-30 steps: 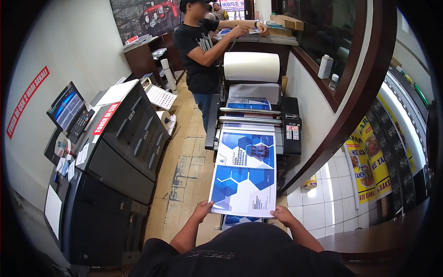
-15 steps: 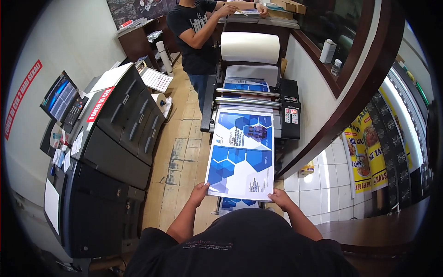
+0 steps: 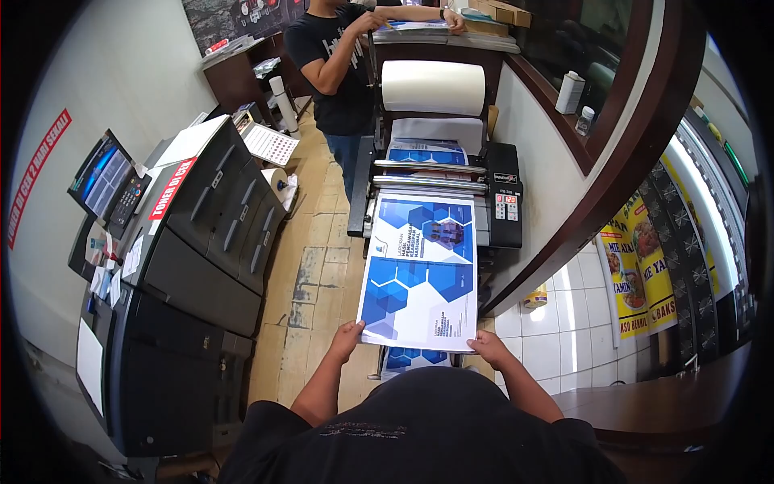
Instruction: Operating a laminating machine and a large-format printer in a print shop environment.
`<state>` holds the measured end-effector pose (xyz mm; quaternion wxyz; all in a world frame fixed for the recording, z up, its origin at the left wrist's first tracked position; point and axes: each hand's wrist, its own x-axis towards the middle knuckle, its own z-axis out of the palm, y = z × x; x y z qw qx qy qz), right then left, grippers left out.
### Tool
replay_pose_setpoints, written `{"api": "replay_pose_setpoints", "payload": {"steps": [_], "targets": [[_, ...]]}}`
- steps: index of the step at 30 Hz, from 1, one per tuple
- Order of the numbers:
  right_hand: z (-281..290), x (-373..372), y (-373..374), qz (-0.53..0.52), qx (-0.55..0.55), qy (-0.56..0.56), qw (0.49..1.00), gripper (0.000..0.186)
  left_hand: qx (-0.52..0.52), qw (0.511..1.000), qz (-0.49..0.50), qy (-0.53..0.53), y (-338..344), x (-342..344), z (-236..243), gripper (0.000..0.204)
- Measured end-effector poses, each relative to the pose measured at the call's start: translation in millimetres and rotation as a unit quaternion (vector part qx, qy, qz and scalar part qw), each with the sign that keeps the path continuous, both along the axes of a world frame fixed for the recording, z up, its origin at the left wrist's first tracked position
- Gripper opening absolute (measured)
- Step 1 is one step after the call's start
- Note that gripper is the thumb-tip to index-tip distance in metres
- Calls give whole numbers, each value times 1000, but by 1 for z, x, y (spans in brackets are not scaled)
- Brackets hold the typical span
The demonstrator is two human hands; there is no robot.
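Observation:
My left hand [image 3: 348,337] pinches the near-left corner of a large sheet [image 3: 417,286] printed with blue hexagons, and my right hand [image 3: 484,345] grips its near-right corner. The sheet's far edge lies at the metal rollers [image 3: 423,182] of a black laminating machine [image 3: 504,226], where another blue printed sheet [image 3: 427,150] shows beyond the bars. A wide roll of white film [image 3: 433,83] sits above them. More blue printed material [image 3: 415,360] shows beneath the near edge of the sheet I hold.
A co-worker [image 3: 334,89] in a black T-shirt stands beyond the machine, hands at a rear counter [image 3: 451,44]. A large grey-black printer [image 3: 193,306] with a screen fills the left. A wood-framed partition [image 3: 588,242] and yellow banners [image 3: 637,290] are at the right.
The view has shifted, raising the machine in the picture. The sheet in my hands sits slightly closer to the rollers. The co-worker's hand has drawn leftward along the counter.

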<state>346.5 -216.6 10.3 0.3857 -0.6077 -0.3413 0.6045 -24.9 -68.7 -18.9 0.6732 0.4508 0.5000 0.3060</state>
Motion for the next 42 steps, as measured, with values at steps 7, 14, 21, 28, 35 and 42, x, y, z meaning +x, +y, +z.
{"api": "replay_pose_setpoints", "payload": {"steps": [7, 14, 21, 28, 35, 42], "targets": [[-3, 5, 4, 2, 2, 3, 1000, 24, 2, 1000, -2, 0, 3, 2, 6, 25], [-8, 8, 9, -1, 14, 18, 1000, 24, 5, 1000, 3, 8, 8, 3, 4, 25], [-3, 13, 15, 2, 10, -1, 1000, 23, 13, 1000, 2, 3, 15, 10, 10, 25], [-1, 13, 21, 0, -2, -22, 1000, 22, 18, 1000, 3, -2, 19, 9, 2, 27], [7, 12, 24, 2, -9, -29, 1000, 25, 9, 1000, 0, 17, 23, 11, -1, 27], [-4, 18, 33, 7, -24, -60, 998, 23, 15, 1000, -3, 9, 28, 14, 3, 27]]}}
